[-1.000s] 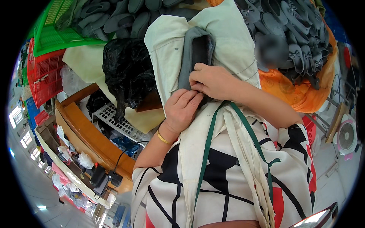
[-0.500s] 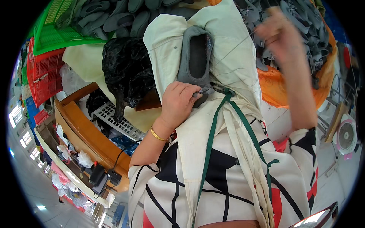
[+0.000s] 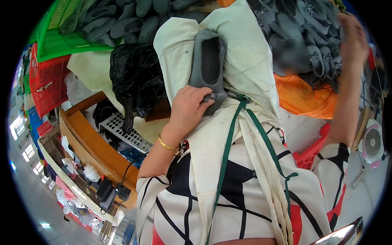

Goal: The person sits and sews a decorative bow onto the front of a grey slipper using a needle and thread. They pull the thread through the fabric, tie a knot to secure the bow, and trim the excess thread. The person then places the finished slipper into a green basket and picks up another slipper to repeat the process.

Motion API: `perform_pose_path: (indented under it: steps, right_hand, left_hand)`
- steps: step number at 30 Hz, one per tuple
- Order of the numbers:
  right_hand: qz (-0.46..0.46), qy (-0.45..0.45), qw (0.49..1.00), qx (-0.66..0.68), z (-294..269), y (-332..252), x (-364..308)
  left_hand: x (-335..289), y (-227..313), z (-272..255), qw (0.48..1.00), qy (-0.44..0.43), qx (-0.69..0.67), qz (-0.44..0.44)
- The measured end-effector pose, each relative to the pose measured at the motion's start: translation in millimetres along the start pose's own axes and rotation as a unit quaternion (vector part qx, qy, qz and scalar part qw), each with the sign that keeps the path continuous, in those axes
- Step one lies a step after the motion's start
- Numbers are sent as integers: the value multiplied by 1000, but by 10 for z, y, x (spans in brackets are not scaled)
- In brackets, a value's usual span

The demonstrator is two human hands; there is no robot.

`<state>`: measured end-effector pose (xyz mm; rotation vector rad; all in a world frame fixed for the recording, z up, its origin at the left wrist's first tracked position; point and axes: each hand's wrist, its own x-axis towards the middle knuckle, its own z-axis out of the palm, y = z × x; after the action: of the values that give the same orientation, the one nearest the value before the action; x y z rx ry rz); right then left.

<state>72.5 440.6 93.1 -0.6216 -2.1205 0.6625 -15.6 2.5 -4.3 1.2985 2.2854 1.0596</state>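
Observation:
A grey slip-on shoe point(image 3: 197, 61) lies on the pale cloth point(image 3: 245, 49) over my lap, its opening facing up. My left hand point(image 3: 188, 104) pinches the near end of the shoe, where a small piece of grey fabric like a bow point(image 3: 218, 96) sits under the thumb and fingers. Far out to the right, my right hand point(image 3: 354, 38) is raised at the end of a stretched arm. Motion smears its fingers, so their grip does not show. A thin dark thread point(image 3: 249, 72) crosses the cloth on the shoe's right side.
Many grey shoes with bows point(image 3: 314, 24) heap up at right over an orange sack point(image 3: 304, 98). More shoes point(image 3: 122, 24) lie by a green basket point(image 3: 53, 45). A black plastic bag point(image 3: 136, 73), red crate point(image 3: 49, 77) and wooden drawer point(image 3: 98, 139) are at left; a fan point(image 3: 372, 141) stands right.
My right hand has swung farther out to the right, away from the shoe. The thread that ran up to it is no longer plainly seen there. My left hand keeps its pinch, nearly unmoved.

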Motion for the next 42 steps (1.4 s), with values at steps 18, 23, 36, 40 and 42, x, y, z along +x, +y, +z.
perform_pose_path:
  steps: [18, 23, 36, 40, 42]
  right_hand:
    - [23, -575, 802, 164, 1030, -1123, -1968]
    - [6, -577, 801, 160, 1042, -1116, -1978]
    - [-1, -584, 795, 162, 1055, -1112, -1962]
    - [-3, -589, 791, 165, 1064, -1117, -1933]
    - [-12, -587, 793, 166, 1084, -1110, -1932]
  left_hand:
    - [-131, -38, 188, 990, 129, 53, 26]
    - [-144, -66, 185, 989, 132, 56, 36]
    - [-143, -74, 171, 989, 131, 59, 41]
    - [-147, -90, 176, 988, 131, 60, 46]
    - [-144, -101, 173, 988, 132, 62, 51]
